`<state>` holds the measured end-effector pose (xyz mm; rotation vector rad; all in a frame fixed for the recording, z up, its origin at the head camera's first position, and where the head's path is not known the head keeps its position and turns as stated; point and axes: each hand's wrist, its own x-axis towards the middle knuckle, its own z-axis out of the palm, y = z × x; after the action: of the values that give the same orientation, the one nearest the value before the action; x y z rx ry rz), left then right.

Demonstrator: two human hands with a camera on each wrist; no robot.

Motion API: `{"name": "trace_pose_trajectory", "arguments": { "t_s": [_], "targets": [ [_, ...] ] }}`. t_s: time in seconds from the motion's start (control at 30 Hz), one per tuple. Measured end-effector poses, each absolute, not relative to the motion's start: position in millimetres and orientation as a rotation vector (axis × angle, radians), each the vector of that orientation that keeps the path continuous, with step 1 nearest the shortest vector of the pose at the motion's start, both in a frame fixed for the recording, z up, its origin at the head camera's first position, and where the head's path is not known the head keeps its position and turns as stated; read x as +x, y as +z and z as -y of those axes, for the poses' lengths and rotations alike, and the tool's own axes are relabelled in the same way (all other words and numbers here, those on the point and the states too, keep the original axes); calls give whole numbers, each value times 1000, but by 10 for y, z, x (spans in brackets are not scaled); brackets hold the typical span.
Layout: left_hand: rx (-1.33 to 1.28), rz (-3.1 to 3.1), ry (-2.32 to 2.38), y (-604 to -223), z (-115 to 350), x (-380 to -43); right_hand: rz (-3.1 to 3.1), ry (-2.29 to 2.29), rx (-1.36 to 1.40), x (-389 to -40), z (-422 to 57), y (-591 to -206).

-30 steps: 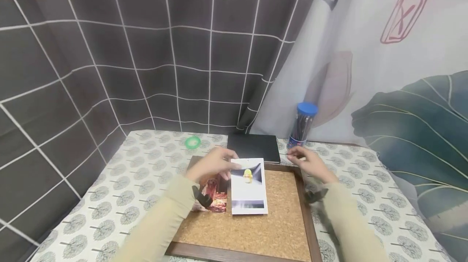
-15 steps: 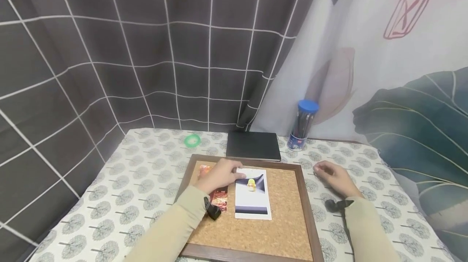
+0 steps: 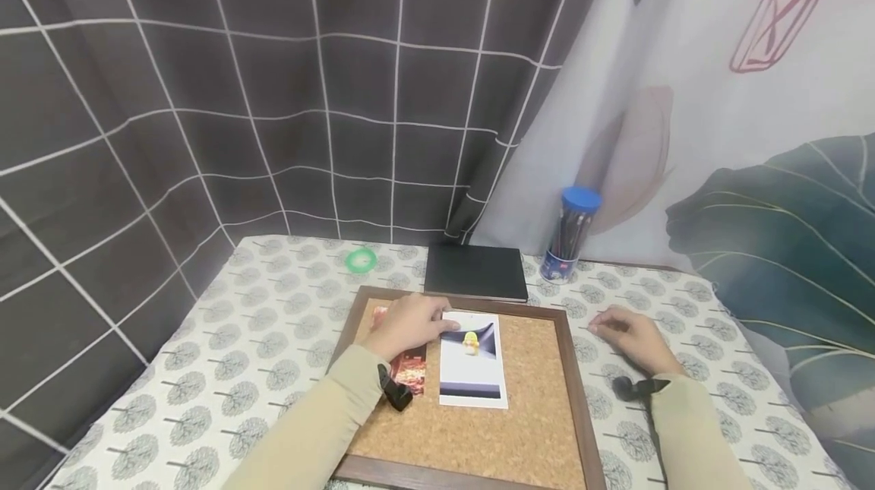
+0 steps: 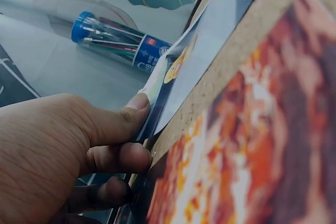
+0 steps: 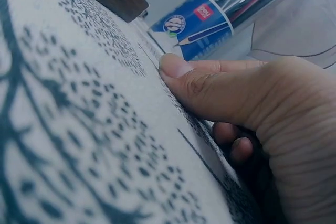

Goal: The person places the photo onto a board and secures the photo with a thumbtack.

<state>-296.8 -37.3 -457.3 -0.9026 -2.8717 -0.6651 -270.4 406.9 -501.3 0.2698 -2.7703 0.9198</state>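
Note:
Along its upper left edge, a white-bordered photo print (image 3: 472, 376) with a small yellow figure is held by my left hand (image 3: 409, 325). The thumb lies on the print's face in the left wrist view, with the fingers curled below the edge. The print lies on a cork board (image 3: 472, 437) in a brown wooden frame. A red-orange picture (image 4: 247, 145) is on the cork to its left, partly covered by the left hand. My right hand (image 3: 636, 338) rests on the tablecloth right of the frame, fingers loosely curled, with nothing visible in them.
A black notebook (image 3: 476, 272) lies just behind the board. Behind to the right stands a clear tub of pencils (image 3: 570, 235) with a blue lid. A green ring (image 3: 361, 260) lies at the back left. Grey curtain (image 3: 355, 95) hangs behind the table.
My left hand has moved slightly right and down, bringing the print flat onto the cork. The right hand has moved away from the board's top right corner to the tablecloth. Little differs in the last half second.

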Motion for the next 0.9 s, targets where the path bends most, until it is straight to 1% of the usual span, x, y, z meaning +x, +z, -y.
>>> {"name": "trace_pose_trajectory", "arguments": {
  "t_s": [0.3, 0.63, 0.9],
  "targets": [
    [-910, 2897, -543, -4537, 380, -2954, 2732, 968, 267, -2691, -4026, -4968],
    [-927, 2877, -564, -4566, 382, -2948, 2671, 971, 295, -2711, -4014, -5019],
    [-921, 2896, -546, -4563, 375, -2971, 2689, 1014, 162, -2729, -4018, -4969]
  ]
}}
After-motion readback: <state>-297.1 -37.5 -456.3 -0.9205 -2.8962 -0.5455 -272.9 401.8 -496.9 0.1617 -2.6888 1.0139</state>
